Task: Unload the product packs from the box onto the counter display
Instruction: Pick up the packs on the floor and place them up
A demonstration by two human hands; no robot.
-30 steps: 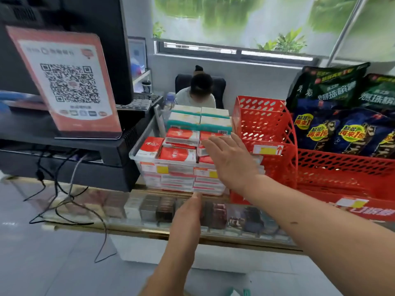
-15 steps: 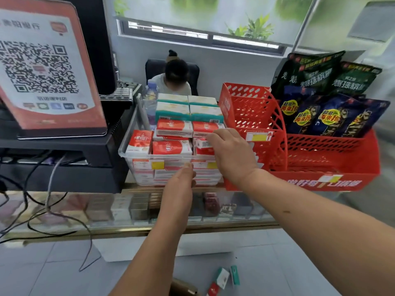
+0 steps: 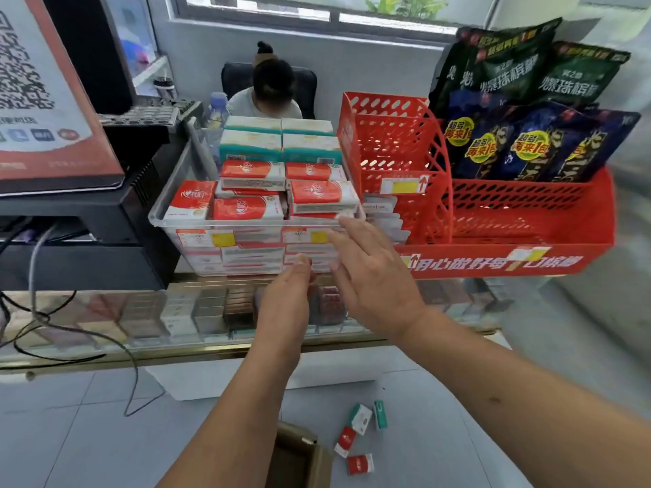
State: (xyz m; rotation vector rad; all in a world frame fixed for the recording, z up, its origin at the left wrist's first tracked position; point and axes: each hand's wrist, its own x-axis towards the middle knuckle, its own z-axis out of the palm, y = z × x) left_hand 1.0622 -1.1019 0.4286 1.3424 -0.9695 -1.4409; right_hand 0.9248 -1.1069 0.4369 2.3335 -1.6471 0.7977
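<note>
Already, on the glass table (image 3: 105, 325), the clear bin (image 3: 246, 224) is stacked nearly full of red and teal packs (image 3: 318, 197). The cardboard box (image 3: 299, 459) sits on the floor, its contents hidden. The left hand (image 3: 287, 301) and right hand (image 3: 377, 280) hover flat and empty before the bin; four loose packs (image 3: 360, 464) on the floor seemingly remain.

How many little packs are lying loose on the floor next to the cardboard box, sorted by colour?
Red packs: 2
Teal packs: 2
Total: 4
</note>
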